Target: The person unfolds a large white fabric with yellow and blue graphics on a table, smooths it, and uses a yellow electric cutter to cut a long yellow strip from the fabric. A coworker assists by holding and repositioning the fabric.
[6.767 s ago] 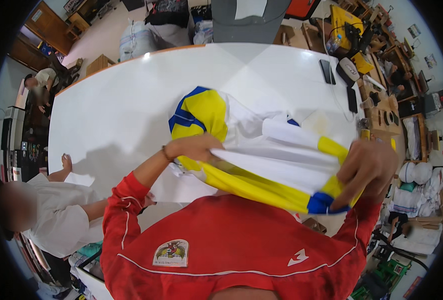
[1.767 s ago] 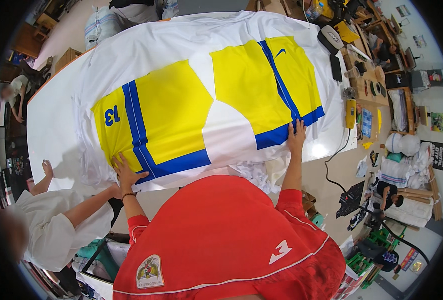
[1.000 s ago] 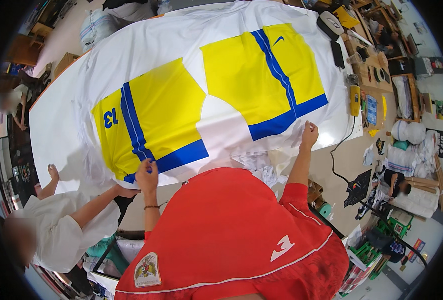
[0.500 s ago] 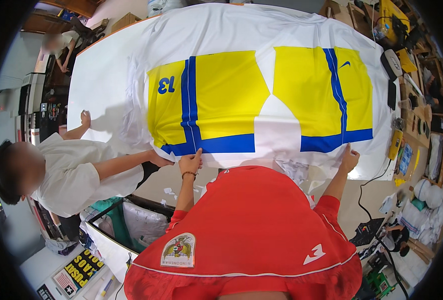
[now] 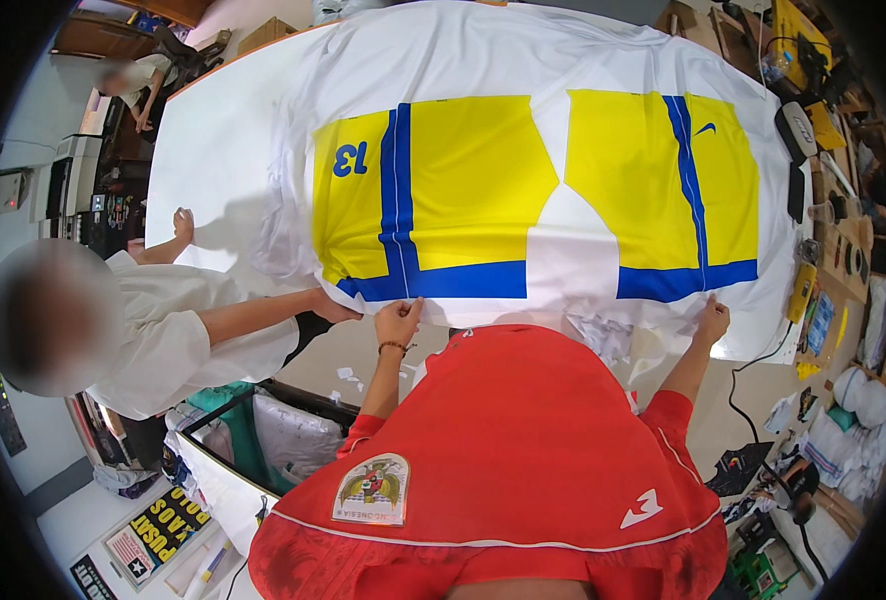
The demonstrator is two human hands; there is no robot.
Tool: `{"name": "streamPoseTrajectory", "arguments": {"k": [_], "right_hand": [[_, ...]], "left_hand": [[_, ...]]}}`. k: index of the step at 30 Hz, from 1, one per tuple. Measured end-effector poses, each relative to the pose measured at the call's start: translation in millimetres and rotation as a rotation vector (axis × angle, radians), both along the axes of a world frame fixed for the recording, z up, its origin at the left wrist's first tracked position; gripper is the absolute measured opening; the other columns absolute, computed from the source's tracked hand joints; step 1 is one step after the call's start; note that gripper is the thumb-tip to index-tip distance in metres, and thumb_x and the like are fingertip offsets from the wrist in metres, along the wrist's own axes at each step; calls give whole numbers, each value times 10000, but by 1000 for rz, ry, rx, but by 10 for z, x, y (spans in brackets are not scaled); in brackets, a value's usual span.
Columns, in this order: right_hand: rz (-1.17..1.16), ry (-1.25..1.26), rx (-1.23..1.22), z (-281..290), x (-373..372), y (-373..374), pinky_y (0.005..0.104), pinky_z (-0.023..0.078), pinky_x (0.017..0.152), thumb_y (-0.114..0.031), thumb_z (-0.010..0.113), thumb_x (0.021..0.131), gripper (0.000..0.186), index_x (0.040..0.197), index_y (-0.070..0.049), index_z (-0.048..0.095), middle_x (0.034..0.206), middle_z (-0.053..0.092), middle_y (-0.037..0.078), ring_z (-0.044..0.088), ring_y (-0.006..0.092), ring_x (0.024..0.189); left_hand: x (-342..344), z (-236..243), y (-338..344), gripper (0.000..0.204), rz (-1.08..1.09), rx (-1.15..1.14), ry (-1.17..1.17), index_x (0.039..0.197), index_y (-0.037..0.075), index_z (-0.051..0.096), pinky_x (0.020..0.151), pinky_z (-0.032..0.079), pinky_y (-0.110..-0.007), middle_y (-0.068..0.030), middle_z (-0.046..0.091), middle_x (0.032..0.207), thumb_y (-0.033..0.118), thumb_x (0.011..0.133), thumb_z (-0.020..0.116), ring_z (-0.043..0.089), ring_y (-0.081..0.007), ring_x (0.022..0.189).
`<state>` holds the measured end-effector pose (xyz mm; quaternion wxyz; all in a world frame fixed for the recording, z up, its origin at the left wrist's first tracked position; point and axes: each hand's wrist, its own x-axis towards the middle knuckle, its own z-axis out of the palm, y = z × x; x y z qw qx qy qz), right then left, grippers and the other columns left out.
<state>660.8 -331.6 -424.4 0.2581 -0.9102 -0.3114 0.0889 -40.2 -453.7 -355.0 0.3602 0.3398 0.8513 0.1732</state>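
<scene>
White fabric (image 5: 443, 60) printed with yellow and blue panels lies across the table. The left yellow panel (image 5: 473, 180) carries a blue number and a blue stripe; the right yellow panel (image 5: 623, 170) has a blue stripe and a small blue mark. Blue bands run along the near ends of both. My left hand (image 5: 399, 324) pinches the near edge of the cloth below the left stripe. Under the right stripe, my right hand (image 5: 713, 322) grips the same edge. Fine wrinkles show in the left panel's near corner.
At the left, a co-worker in a white shirt (image 5: 163, 320) has one hand (image 5: 335, 305) at the cloth's near left corner. A bin with bags (image 5: 293, 435) stands near left. Tools and a yellow cutter-like device (image 5: 803, 290) lie along the right, with a black cable (image 5: 738, 395) hanging down.
The whole scene sits slightly further right in the picture. My left fingers have drawn back a little from the blue band to the edge. The co-worker's head has shifted.
</scene>
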Motion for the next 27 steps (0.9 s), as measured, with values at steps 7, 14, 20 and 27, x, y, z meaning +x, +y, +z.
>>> {"name": "streamPoseTrajectory", "arguments": {"k": [7, 14, 20, 27], "right_hand": [[-225, 373, 192, 89, -19, -18, 342, 483, 527, -384, 750, 974, 409, 964, 16, 666, 802, 655, 98, 587, 179, 602], [-235, 394, 234, -55, 53, -20, 353, 491, 537, -388, 752, 971, 420, 970, 24, 670, 778, 650, 93, 598, 196, 622], [-41, -100, 211, -536, 502, -126, 369, 508, 520, -418, 759, 937, 407, 969, -13, 741, 796, 695, 94, 610, 201, 584], [-223, 344, 159, 174, -189, -26, 363, 526, 542, -338, 757, 928, 371, 965, 26, 704, 851, 701, 128, 647, 231, 643]], "left_hand": [[-45, -32, -178, 684, 29, -164, 216, 696, -17, 761, 580, 558, -308, -106, 710, 610, 651, 845, 765, 696, -161, 540], [-35, 56, -176, 661, 309, -197, -43, 776, -51, 783, 551, 549, -299, -105, 717, 652, 607, 811, 831, 686, -166, 551], [-242, -333, -302, 543, 414, -165, -262, 877, -75, 777, 529, 540, -288, -107, 731, 717, 462, 829, 848, 673, -145, 571], [-175, -193, -168, 362, 339, -5, -137, 839, -66, 749, 536, 529, -292, -88, 686, 660, 295, 868, 752, 658, -155, 558]]}}
